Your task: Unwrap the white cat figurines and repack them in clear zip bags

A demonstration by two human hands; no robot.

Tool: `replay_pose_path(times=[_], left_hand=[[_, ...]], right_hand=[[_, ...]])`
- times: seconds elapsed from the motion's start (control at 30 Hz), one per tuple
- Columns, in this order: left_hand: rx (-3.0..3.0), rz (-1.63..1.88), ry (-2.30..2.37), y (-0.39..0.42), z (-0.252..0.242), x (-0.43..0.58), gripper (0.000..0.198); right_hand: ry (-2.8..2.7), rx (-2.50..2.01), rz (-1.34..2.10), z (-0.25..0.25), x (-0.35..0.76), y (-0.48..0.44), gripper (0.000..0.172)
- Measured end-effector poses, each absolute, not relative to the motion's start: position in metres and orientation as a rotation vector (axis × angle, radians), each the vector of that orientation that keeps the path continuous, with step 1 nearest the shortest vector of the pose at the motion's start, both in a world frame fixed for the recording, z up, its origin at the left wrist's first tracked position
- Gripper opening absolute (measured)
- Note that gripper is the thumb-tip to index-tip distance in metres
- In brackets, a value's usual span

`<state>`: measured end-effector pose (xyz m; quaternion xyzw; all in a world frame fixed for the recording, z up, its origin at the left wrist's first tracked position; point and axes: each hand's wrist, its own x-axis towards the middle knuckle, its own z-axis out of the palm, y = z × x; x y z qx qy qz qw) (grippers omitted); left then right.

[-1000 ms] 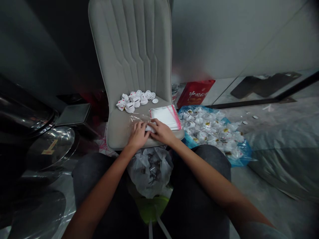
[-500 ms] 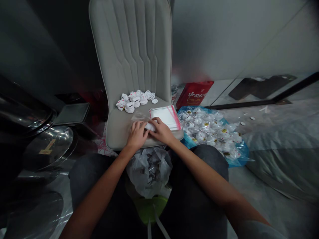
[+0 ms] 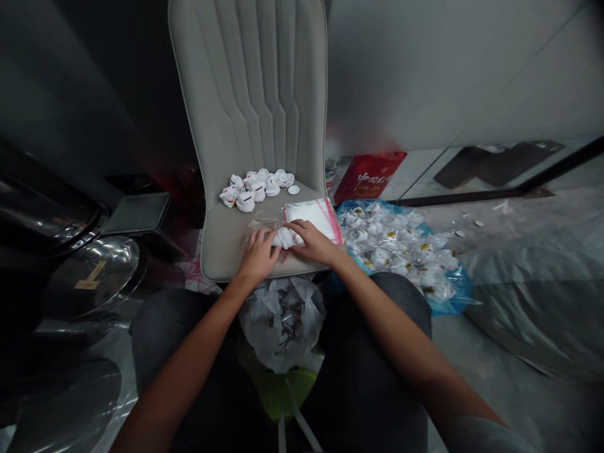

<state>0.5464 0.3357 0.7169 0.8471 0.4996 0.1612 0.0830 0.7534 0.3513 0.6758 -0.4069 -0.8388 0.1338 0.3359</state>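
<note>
Low over the front of the grey chair seat [image 3: 221, 248], a small white figurine [image 3: 284, 238] lies between my two hands. My left hand [image 3: 258, 255] has its fingers on the figurine's left side and on a clear plastic bag [image 3: 264, 220]. From the right, my right hand [image 3: 311, 242] holds the figurine's other end, fingers bent over it. A stack of clear bags with pink edges [image 3: 316, 219] lies just beyond my right hand. Several white figurines [image 3: 255, 189] and a small white disc [image 3: 293, 189] sit at the back of the seat.
Right of the chair, a blue bag [image 3: 460, 302] bears many wrapped figurines, with a red packet [image 3: 370, 176] behind. A translucent bag [image 3: 283, 324] hangs between the knees, above a green container [image 3: 295, 393]. Metal tins [image 3: 101, 277] stand at left.
My right hand has shifted slightly up and right, its fingers spread along the figurine, so more of the white figurine shows between my hands. My left hand has barely moved.
</note>
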Motion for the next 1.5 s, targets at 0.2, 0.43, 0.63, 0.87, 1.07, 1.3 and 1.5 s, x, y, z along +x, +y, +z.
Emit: replay_pose_path(times=[0.2, 0.43, 0.63, 0.87, 1.07, 1.3, 1.5], left_hand=[[2.501, 0.559, 1.447, 0.334, 0.716, 0.548, 0.04], [2.493, 0.58, 1.452, 0.333, 0.716, 0.547, 0.039], [2.48, 0.557, 1.478, 0.333, 0.714, 0.541, 0.041], [2.458, 0.567, 1.477, 0.332, 0.709, 0.537, 0.05], [2.487, 0.573, 1.492, 0.331, 0.711, 0.536, 0.051], [2.505, 0.544, 1.512, 0.33, 0.714, 0.535, 0.049], [2.484, 0.544, 1.525, 0.331, 0.714, 0.533, 0.052]], right_hand=[[-2.173, -1.188, 0.228, 0.685, 0.737, 0.348, 0.047], [-2.111, -1.174, 0.382, 0.684, 0.732, 0.351, 0.07], [-2.192, -1.182, 0.4, 0.685, 0.746, 0.36, 0.064], [-2.223, -1.218, 0.267, 0.688, 0.732, 0.366, 0.048], [-2.266, -1.252, 0.169, 0.695, 0.72, 0.375, 0.045], [-2.29, -1.281, 0.069, 0.7, 0.709, 0.385, 0.035], [-2.346, -1.328, 0.071, 0.705, 0.706, 0.389, 0.034]])
